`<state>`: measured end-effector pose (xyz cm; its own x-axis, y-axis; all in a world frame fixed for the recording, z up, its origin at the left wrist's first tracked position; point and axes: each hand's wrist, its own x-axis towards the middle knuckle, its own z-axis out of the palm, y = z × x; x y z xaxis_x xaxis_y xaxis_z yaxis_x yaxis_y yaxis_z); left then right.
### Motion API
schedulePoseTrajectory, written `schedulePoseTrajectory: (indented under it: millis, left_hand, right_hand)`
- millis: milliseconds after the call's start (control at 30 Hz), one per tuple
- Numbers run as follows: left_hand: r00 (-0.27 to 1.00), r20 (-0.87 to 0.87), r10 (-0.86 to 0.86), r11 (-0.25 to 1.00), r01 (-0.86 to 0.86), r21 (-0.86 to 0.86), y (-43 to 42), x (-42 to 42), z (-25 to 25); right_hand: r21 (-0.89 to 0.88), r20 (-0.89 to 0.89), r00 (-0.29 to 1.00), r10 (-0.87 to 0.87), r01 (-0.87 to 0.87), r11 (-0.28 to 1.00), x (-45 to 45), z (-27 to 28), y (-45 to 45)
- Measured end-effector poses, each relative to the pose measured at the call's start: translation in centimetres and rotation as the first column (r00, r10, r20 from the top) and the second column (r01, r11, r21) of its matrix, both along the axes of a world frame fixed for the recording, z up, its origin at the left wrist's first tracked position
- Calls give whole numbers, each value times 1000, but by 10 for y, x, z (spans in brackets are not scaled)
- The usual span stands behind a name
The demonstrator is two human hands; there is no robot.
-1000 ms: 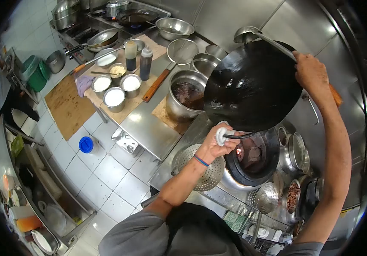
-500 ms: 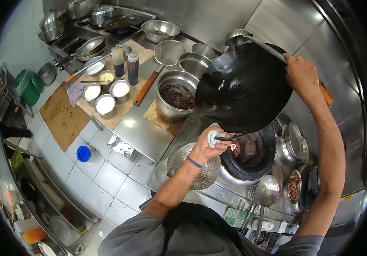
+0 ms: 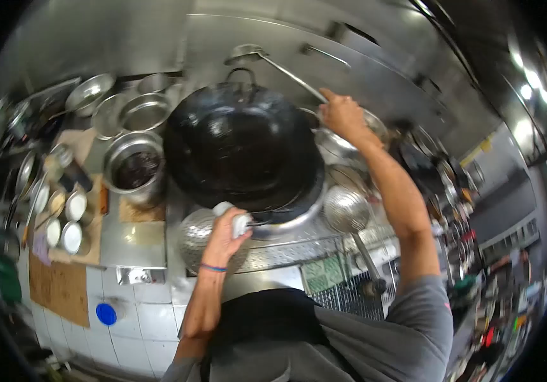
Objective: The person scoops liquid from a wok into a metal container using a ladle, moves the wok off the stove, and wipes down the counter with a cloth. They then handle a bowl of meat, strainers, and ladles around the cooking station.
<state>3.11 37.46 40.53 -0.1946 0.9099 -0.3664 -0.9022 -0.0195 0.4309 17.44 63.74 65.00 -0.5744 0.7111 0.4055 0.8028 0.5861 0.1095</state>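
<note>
My left hand [image 3: 225,237] is closed around the near handle of a large black wok [image 3: 241,153], with a folded white cloth [image 3: 241,225] between palm and metal. The wok sits over the round burner, its dark inside facing up, and its far loop handle [image 3: 241,73] points at the back wall. In my right hand [image 3: 345,118] is the shaft of a long steel ladle [image 3: 291,76]. The ladle's bowl hangs above and beyond the wok's far rim, apart from it. A perforated metal skimmer [image 3: 200,240] lies partly behind my left wrist.
Left of the wok stands a steel pot [image 3: 113,149] with dark contents, near an empty-looking steel pan [image 3: 144,113]. Farther left are sauce bottles [image 3: 73,169] and several white-filled cups [image 3: 72,237]. Another perforated ladle [image 3: 346,210] lies to the right. A blue-lidded container [image 3: 106,314] is on the floor.
The wok has come down from its tilted, raised position onto the burner, and my left hand still grips its handle. The ladle stays in my right hand. My view has swung to the right.
</note>
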Motion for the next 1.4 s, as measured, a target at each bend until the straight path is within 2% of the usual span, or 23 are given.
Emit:
schedulePoseTrajectory:
  millis: [33, 100, 233, 300, 333, 367, 433, 500, 633, 700, 767, 800, 833, 900, 933, 967, 1067, 1133, 1200, 1233, 1300, 1367, 1400]
  left_hand:
    - [1000, 3, -26, 1000, 26, -12, -2, 6, 1]
    - [997, -10, -72, 994, 71, -85, -2, 20, -9]
    - [997, -38, -61, 976, 52, -211, 14, 55, -21]
    - [996, -16, -86, 968, 80, -237, 26, 70, -28]
    - [994, 21, -112, 969, 113, -221, 34, 74, -26]
    - [994, 55, -94, 966, 105, -234, 42, 81, -23]
    - [983, 136, -121, 971, 146, -190, 56, 86, -33]
    - [993, 67, -100, 972, 112, -208, 67, 98, -36]
    - [999, 30, -40, 963, 46, -265, 78, 113, -33]
    - [997, 50, -52, 962, 64, -266, 82, 111, -38]
    - [996, 38, -85, 976, 91, -200, 82, 113, -49]
    - [996, 42, -80, 974, 87, -207, 82, 114, -49]
    - [997, 42, -63, 974, 71, -213, 82, 112, -49]
    - [997, -56, -48, 966, 32, -256, 80, 113, -51]
    - [999, -50, -20, 966, 6, -258, 82, 121, -36]
    - [999, -34, 5, 965, -14, -263, 74, 130, -22]
    - [987, -151, -48, 968, 9, -252, 44, 138, -15]
    - [866, -476, -152, 955, 3, -298, 23, 150, -25]
    - [623, -751, -219, 952, -34, -305, -5, 175, -44]
    - [550, -773, -316, 929, 15, -369, -8, 200, -30]
    - [310, -870, -384, 913, -16, -409, -24, 230, -84]
    - [57, -831, -553, 832, -20, -555, -12, 273, -60]
    - [31, -861, -508, 861, 22, -507, -12, 288, -69]
  right_hand:
    - [14, -115, 992, 57, -56, 998, 26, -17, 7]
    - [-146, -226, 971, -74, 41, 988, 82, -34, 1]
    - [-141, -374, 917, -137, 89, 986, 203, -77, -22]
    - [48, -443, 896, -13, 38, 998, 278, -124, -19]
    - [-112, -465, 864, -196, 162, 980, 306, -133, -37]
    - [-269, -459, 808, -370, 271, 924, 331, -141, -57]
    - [-325, -438, 751, -494, 380, 866, 382, -165, -96]
    - [-398, -434, 646, -628, 488, 777, 424, -185, -137]
    - [-502, -347, 487, -802, 626, 597, 494, -230, -196]
    - [-465, -351, 467, -812, 666, 584, 525, -259, -210]
    - [-473, -272, 406, -872, 733, 489, 544, -275, -214]
    - [-342, -211, 476, -854, 782, 521, 567, -302, -211]
    - [-430, -216, 444, -870, 756, 493, 573, -304, -206]
    - [-407, -221, 470, -854, 751, 519, 586, -317, -192]
    - [-448, -193, 475, -858, 736, 508, 588, -317, -182]
    - [-482, -172, 526, -833, 693, 537, 582, -308, -171]
    - [-481, -120, 527, -841, 711, 514, 550, -283, -145]
    - [-501, -159, 617, -770, 622, 602, 561, -302, -123]
    - [-575, -151, 682, -716, 528, 624, 569, -325, -109]
    - [-545, -119, 764, -634, 484, 685, 563, -327, -105]
    - [-598, -22, 781, -624, 490, 635, 543, -308, -101]
    - [-657, 48, 773, -633, 502, 563, 539, -299, -93]
    - [-620, 44, 768, -639, 522, 585, 541, -297, -91]
